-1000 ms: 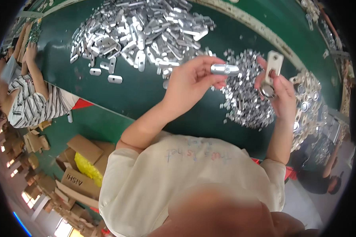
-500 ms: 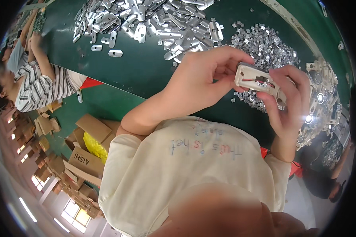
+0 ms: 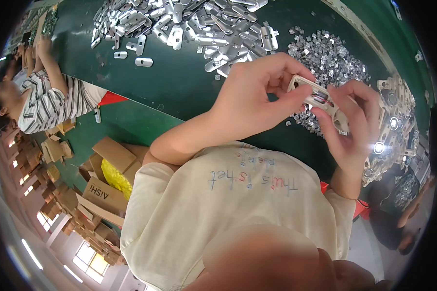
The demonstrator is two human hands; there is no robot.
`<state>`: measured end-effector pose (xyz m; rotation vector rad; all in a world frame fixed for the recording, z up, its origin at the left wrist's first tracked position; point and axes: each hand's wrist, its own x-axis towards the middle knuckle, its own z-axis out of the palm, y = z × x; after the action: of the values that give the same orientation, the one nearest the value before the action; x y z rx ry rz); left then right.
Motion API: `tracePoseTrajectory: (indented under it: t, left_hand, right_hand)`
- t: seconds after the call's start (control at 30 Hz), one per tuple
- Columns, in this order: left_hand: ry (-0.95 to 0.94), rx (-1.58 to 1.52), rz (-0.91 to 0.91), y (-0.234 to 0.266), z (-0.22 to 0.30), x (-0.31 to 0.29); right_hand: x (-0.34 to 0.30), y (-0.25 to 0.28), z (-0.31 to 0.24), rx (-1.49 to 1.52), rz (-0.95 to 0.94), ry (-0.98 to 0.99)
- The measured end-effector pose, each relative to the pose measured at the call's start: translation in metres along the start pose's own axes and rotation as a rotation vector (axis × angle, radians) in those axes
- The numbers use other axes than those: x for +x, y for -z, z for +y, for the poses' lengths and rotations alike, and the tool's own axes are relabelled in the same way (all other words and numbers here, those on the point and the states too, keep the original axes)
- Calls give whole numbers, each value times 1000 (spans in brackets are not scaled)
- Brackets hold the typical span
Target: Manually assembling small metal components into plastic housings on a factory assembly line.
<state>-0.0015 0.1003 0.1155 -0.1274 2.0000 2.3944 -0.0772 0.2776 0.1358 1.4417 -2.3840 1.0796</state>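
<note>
Between both hands, above the green table, I hold a long off-white plastic housing (image 3: 342, 120) with rounded ends. Its open side shows, with red wires and small parts inside. My left hand (image 3: 269, 94) grips its left end, the thumb pressed on the open face and the fingers behind. My right hand (image 3: 355, 114) pinches the other end between thumb and fingers. Behind the housing lies a heap of small clear and silvery square pieces (image 3: 325, 56). What my left fingers touch on the far side is hidden.
Silver oval metal plates (image 3: 218, 29) are heaped at the far middle of the table (image 3: 165, 89). To my right lie several off-white housings with round lenses (image 3: 393, 121), some glinting. Open cardboard boxes (image 3: 102, 196) stand on the floor at left. A person in a striped shirt (image 3: 48, 104) sits farther left.
My left thumb has moved from the housing's edge onto its open face. The housing has tilted slightly between my hands. My right hand keeps nearly the same grip.
</note>
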Motion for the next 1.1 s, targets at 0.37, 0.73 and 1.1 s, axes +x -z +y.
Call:
tracePoseTrajectory:
  t: [0.37, 0.73, 1.1]
  left_hand:
    - [-328, 421, 261, -8, -39, 12]
    - [-324, 1000, 498, 30, -64, 48]
    - [44, 859, 269, 43, -62, 59]
  right_hand:
    - [-23, -39, 11, 305, 136, -334]
    - [52, -15, 176, 306, 212, -740]
    - [6, -18, 102, -152, -363, -373]
